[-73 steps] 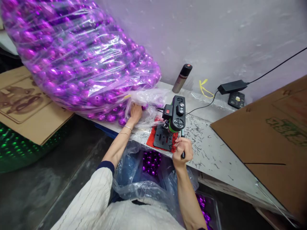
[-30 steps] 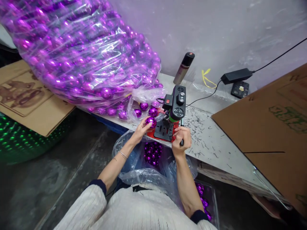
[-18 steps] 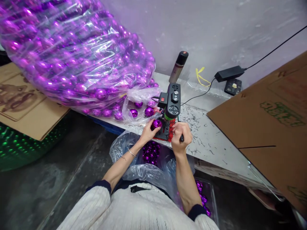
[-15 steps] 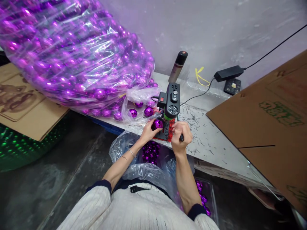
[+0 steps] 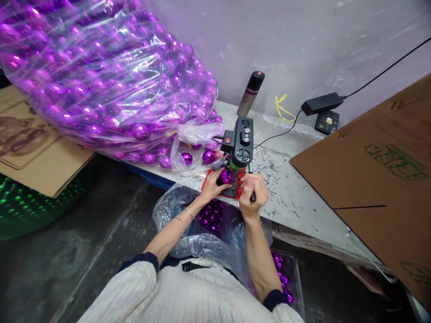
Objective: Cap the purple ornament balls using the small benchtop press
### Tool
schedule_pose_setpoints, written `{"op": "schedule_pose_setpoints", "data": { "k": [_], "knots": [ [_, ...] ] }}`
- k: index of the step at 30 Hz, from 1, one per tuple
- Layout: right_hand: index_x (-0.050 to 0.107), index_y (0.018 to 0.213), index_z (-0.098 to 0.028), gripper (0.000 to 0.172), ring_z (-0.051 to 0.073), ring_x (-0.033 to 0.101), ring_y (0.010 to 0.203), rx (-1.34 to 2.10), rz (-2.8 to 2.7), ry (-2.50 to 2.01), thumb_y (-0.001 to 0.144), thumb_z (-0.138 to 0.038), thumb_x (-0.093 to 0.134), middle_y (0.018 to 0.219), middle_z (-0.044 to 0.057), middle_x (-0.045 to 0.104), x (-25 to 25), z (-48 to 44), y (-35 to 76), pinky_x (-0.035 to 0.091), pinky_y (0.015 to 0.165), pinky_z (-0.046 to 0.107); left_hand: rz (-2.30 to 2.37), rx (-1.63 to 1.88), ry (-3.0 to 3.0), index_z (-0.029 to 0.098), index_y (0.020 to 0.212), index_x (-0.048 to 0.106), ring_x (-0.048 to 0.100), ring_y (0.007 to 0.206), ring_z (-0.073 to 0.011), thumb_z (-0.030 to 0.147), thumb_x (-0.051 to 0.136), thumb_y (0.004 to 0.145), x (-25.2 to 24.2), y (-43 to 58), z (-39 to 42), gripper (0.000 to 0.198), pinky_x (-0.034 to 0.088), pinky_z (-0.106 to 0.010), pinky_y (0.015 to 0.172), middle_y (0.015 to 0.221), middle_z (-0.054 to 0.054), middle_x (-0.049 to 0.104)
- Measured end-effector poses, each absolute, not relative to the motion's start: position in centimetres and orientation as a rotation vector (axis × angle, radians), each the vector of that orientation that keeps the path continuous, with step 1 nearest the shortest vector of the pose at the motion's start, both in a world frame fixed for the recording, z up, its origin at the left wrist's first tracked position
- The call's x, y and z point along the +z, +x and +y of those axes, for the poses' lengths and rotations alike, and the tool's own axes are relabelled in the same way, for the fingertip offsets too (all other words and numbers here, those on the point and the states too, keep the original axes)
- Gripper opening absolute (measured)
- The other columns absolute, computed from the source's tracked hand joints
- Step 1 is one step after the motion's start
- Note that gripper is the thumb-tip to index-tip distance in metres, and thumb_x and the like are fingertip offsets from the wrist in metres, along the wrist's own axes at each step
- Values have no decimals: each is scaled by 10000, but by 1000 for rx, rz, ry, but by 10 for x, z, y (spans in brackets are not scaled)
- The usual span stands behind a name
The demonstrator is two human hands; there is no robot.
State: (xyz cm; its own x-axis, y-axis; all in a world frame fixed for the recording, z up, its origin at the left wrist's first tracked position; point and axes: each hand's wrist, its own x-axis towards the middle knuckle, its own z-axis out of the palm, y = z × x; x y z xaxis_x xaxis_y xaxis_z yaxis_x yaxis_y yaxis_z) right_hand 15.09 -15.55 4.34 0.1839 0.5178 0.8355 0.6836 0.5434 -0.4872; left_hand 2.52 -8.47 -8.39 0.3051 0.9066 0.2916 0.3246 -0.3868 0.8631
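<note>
A small black machine [image 5: 243, 142] with round vents stands on the white table. Under its head, my left hand [image 5: 214, 185] holds a shiny purple ball [image 5: 227, 176] between thumb and fingers. My right hand [image 5: 253, 190] is wrapped round the black-tipped lever [image 5: 252, 196] on the machine's right side. Red material [image 5: 240, 183] lies around the dark base. Two loose purple balls, one of them nearest the machine [image 5: 208, 156], rest to its left beside crumpled clear plastic.
A huge clear bag of purple balls [image 5: 128, 85] fills the left. A spray can [image 5: 250, 93], power adapter [image 5: 323, 103] and cardboard box [image 5: 377, 166] stand behind and right. Below the table edge, an open plastic bag [image 5: 198, 242] holds more balls.
My left hand has moved slightly right with the purple ball, which is now closer under the machine's head. My right hand stays on the lever, slightly lower.
</note>
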Motion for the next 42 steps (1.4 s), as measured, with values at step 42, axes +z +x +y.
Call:
{"op": "schedule_pose_setpoints", "data": {
  "k": [42],
  "knots": [
    [525, 694, -226, 308, 150, 597, 663, -166, -1369, -1102, 991, -193, 448, 675, -6, 592, 30, -151, 146, 431, 626, 316, 1349, 1212, 2298, 165, 1471, 488, 551, 1383, -311, 400, 503, 1035, -48, -22, -82, 495, 425, -503, 1144, 1452, -191, 593]
  ]
}}
